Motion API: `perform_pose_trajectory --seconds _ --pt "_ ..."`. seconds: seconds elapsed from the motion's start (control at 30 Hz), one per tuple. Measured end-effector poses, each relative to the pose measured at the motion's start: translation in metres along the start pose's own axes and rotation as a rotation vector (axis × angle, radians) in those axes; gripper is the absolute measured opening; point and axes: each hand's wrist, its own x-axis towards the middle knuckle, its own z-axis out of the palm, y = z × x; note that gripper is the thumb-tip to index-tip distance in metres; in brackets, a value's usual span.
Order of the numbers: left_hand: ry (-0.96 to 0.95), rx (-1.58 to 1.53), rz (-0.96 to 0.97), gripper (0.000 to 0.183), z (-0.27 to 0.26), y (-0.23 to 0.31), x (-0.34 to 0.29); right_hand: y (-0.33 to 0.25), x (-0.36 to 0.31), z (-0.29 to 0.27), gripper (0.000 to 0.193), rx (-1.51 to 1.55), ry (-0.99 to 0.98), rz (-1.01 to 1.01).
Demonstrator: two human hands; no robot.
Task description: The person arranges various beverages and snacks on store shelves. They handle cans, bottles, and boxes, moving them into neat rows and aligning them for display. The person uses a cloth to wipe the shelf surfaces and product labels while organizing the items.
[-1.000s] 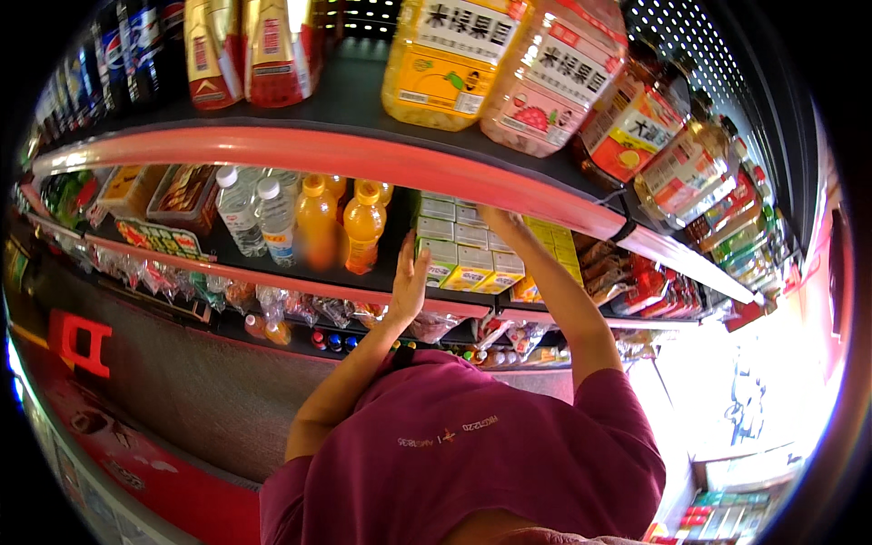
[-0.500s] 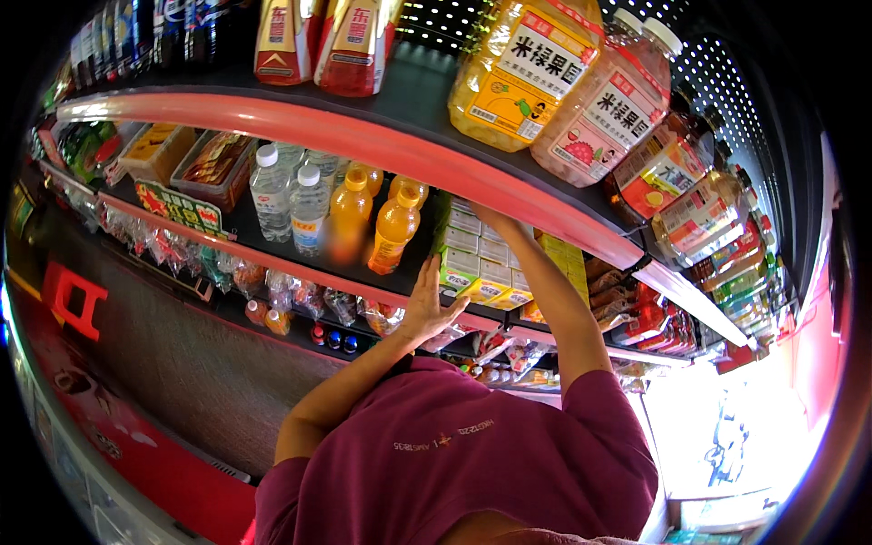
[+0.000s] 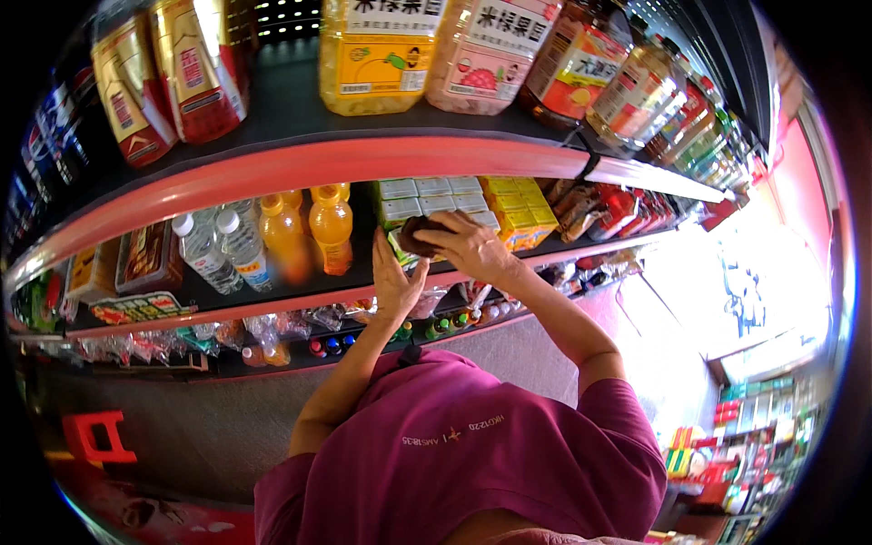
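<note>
My right hand [image 3: 472, 248] grips a small dark brown wad [image 3: 419, 238], perhaps a folded cloth, in front of a block of green-and-white drink cartons [image 3: 436, 188]. The wad covers part of the cartons' front. Fingers stretched and thumb apart, my left hand [image 3: 396, 283] rests at the left front corner of the same cartons, and it holds nothing. Just left of it stands an orange drink bottle [image 3: 332, 232]. Yellow cartons [image 3: 521, 211] stand to the right of the green ones.
A red-edged upper shelf [image 3: 363, 154] overhangs my hands and carries large juice bottles [image 3: 377, 68]. Clear water bottles [image 3: 243, 245] stand farther left. Packets and bottles fill a lower shelf [image 3: 300, 363]. A red stool [image 3: 98, 436] stands at the lower left.
My right hand has come out from deep behind the cartons to their front, and the dark wad now shows in it. My left hand stays by the cartons' corner. The view has turned.
</note>
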Motion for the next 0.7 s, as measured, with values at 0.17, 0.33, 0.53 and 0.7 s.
perform_pose_trajectory --seconds 0.17,0.33,0.53,0.7 --pt "-0.059 -0.038 -0.043 0.095 -0.006 -0.006 0.003 0.040 -0.052 -0.011 0.041 -0.165 0.107 0.407" --pt "-0.122 -0.001 0.028 0.088 -0.010 -0.013 0.008 0.059 -0.088 -0.010 0.036 -0.184 0.181 0.695" --pt "-0.209 0.093 0.076 0.090 -0.013 -0.031 0.017 0.024 -0.060 0.009 0.044 -0.212 0.179 0.591" --pt "-0.253 0.131 0.129 0.093 -0.012 -0.045 0.018 -0.003 -0.028 0.027 0.049 -0.200 0.161 0.412"
